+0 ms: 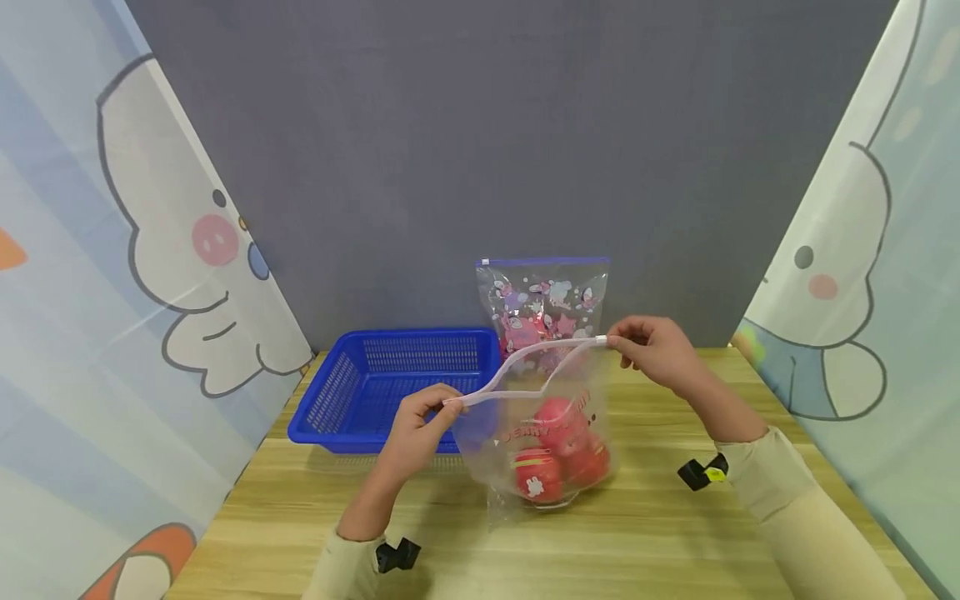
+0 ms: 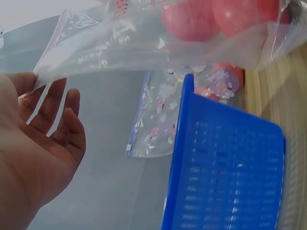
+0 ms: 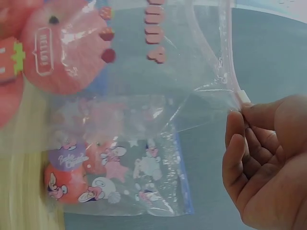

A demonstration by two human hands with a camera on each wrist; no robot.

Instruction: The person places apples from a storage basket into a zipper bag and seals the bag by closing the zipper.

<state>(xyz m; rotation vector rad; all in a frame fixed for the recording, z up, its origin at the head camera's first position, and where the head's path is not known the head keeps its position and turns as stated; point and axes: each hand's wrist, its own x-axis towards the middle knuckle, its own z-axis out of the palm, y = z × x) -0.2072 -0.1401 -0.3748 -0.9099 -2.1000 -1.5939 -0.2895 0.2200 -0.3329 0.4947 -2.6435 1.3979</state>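
A clear zip bag (image 1: 487,450) with a pale pink zip edge stands upright on the table, its mouth gaping. Inside its lower part lie several red, apple-like fruits (image 1: 561,425), one with a dark stem hollow showing in the right wrist view. My left hand (image 1: 422,425) pinches the left corner of the mouth between thumb and fingers. At the opposite corner my right hand (image 1: 654,350) pinches the zip end beside the white slider (image 3: 243,97). Red lettering and small fruit prints mark the bag's front.
Behind it, a second zip bag (image 1: 542,287) with a purple zip and cartoon prints leans at the grey back panel (image 1: 420,167), with red round things inside. A blue plastic basket (image 1: 322,437) stands to the left on the wooden table (image 1: 600,550). Printed curtains (image 1: 67,250) flank both sides.
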